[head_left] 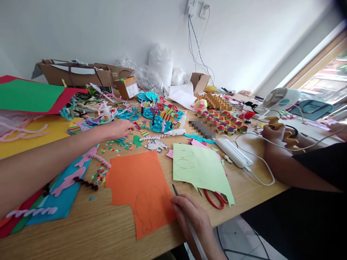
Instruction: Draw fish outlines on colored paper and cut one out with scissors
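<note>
My right hand is wrapped round a grey pen, its dark tip pointing up and left beside the orange paper. Fish outlines are drawn on the lower part of that sheet. Stretched out over the table, my left hand has its fingers curled together close to a small striped paper piece; what they hold, if anything, is hidden. Below it lie a green paper cutout and grey-and-white paper fish. Light green paper with drawn shapes partly covers red-handled scissors.
At right, a co-worker's hand holds egg-carton pieces. A white power strip with its cable, a fan and painted egg cartons stand nearby. Left are coloured sheets and pipe cleaners; cardboard boxes line the wall.
</note>
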A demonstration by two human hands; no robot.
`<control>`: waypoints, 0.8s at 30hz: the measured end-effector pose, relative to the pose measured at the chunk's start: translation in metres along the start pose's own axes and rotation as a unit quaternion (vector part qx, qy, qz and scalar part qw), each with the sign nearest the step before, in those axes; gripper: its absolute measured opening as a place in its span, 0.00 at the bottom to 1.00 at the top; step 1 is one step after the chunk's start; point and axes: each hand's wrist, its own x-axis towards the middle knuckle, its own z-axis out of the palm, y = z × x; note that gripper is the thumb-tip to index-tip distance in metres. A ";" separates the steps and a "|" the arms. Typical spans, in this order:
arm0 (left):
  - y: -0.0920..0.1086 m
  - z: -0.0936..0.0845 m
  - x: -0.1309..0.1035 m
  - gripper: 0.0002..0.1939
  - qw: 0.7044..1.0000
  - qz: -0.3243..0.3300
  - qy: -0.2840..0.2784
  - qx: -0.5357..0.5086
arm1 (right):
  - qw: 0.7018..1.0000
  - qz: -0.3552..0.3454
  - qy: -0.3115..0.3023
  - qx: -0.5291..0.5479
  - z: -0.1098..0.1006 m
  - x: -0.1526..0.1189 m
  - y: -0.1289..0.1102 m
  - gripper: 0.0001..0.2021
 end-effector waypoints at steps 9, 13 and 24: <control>0.037 0.010 -0.052 0.20 0.992 0.013 -0.116 -0.054 | 0.997 -0.014 -0.016 -0.068 -0.017 -0.013 -0.008 0.11; 0.027 0.019 -0.053 0.19 0.988 -0.010 -0.131 -0.077 | 0.995 -0.016 -0.040 -0.085 -0.020 -0.014 -0.008 0.12; 0.040 0.037 -0.055 0.14 0.984 -0.050 -0.124 -0.121 | 0.995 -0.031 -0.038 -0.082 -0.015 -0.015 0.000 0.12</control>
